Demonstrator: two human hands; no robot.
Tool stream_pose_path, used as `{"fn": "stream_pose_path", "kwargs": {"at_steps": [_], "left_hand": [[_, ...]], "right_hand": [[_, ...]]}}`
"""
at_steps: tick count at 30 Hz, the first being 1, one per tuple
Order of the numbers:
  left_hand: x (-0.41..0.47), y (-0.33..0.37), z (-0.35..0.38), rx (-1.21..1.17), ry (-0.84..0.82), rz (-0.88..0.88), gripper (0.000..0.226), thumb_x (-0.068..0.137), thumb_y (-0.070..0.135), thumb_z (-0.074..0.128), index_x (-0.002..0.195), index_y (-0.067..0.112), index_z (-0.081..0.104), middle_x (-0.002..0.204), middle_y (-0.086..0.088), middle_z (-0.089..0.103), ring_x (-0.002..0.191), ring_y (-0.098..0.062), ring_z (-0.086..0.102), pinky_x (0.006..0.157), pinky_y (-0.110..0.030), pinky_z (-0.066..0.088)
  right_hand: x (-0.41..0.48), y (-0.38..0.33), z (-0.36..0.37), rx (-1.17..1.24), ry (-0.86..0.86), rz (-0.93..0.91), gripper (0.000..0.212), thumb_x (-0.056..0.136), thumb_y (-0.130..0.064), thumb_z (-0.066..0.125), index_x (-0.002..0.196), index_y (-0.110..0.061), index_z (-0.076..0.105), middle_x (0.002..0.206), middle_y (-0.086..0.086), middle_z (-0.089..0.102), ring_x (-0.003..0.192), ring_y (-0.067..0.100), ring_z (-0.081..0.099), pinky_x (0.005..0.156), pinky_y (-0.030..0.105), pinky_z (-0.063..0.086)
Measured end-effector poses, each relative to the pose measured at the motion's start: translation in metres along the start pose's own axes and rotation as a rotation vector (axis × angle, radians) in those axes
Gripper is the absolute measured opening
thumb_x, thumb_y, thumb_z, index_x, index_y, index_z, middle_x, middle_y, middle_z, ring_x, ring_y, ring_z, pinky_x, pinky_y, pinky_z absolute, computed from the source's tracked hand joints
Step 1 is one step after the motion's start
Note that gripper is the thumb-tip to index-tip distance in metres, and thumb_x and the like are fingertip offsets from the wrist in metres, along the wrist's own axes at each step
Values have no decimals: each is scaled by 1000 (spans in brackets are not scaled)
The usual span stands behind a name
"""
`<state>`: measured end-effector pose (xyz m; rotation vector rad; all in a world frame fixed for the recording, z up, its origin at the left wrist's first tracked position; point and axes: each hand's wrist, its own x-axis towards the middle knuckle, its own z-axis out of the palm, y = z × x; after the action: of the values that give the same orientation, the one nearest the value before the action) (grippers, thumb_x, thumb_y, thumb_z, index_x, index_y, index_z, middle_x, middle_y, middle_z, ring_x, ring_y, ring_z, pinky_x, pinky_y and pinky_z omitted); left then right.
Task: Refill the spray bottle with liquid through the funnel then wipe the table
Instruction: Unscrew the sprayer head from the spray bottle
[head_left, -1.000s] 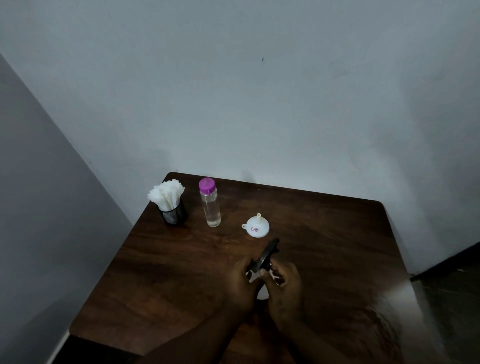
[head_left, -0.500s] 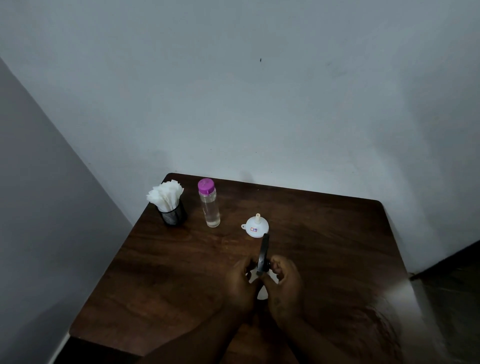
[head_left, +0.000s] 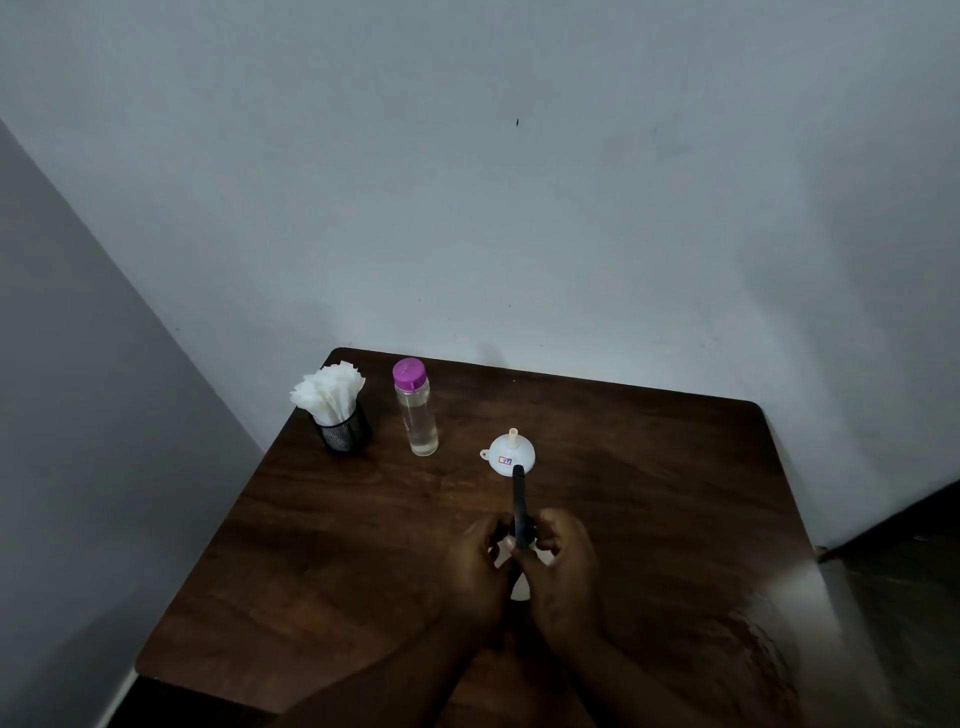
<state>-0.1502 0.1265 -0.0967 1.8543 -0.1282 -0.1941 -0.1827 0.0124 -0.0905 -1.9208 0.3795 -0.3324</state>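
A small white spray bottle (head_left: 519, 587) stands near the front middle of the wooden table (head_left: 649, 493), mostly hidden between my hands. My left hand (head_left: 480, 566) grips its body. My right hand (head_left: 563, 571) pinches the collar of the black spray head (head_left: 519, 499), whose nozzle points away from me. A white funnel (head_left: 508, 455) lies mouth down just beyond the nozzle. A clear bottle with a purple cap (head_left: 414, 408), part full of clear liquid, stands upright at the back left.
A black mesh cup stuffed with white paper napkins (head_left: 335, 410) stands at the table's back left corner. Walls close in behind and to the left. The table's right side drops to a dark floor (head_left: 909, 571).
The black spray head has turned anticlockwise: its nozzle pointed to the upper right a second ago and now points straight away from me. Both hands stayed on the bottle.
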Motion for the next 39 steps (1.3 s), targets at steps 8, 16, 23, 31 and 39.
{"fn": "stream_pose_path", "kwargs": {"at_steps": [8,16,23,31,39], "left_hand": [[0,-3,3,12,23,-22,22,89,20,75,108,32,71,109,20,72,107,3,65,92,-22,52],[0,-7,2,81,21,-24,26,91,20,73,113,34,68,115,20,68,110,4,62,94,-20,52],[0,-5,-1,104,-35,-53,29,89,24,75,106,44,63,107,21,68,105,8,62,95,-21,51],[0,-4,1,120,23,-37,29,88,37,72,116,32,69,116,17,70,109,1,64,95,-27,54],[1,2,-3,203,7,-18,34,87,8,72,120,12,68,112,10,65,101,-6,60,85,-13,44]], "right_hand": [[-3,2,-7,-35,-137,33,38,87,-36,71,121,-40,56,114,-21,51,107,0,56,84,18,46],[1,10,-1,-76,-63,-1,37,85,-38,73,119,-29,61,110,-16,56,98,-1,57,80,27,53],[-2,2,-14,-4,-212,22,41,88,-44,69,127,-42,57,116,-19,53,107,3,59,83,19,48],[8,7,-9,-64,-103,3,34,82,-35,76,113,-31,64,103,-15,60,92,2,62,77,32,56],[10,4,-15,5,-201,47,53,74,-46,80,123,-37,59,111,-14,63,100,4,64,82,25,53]]}}
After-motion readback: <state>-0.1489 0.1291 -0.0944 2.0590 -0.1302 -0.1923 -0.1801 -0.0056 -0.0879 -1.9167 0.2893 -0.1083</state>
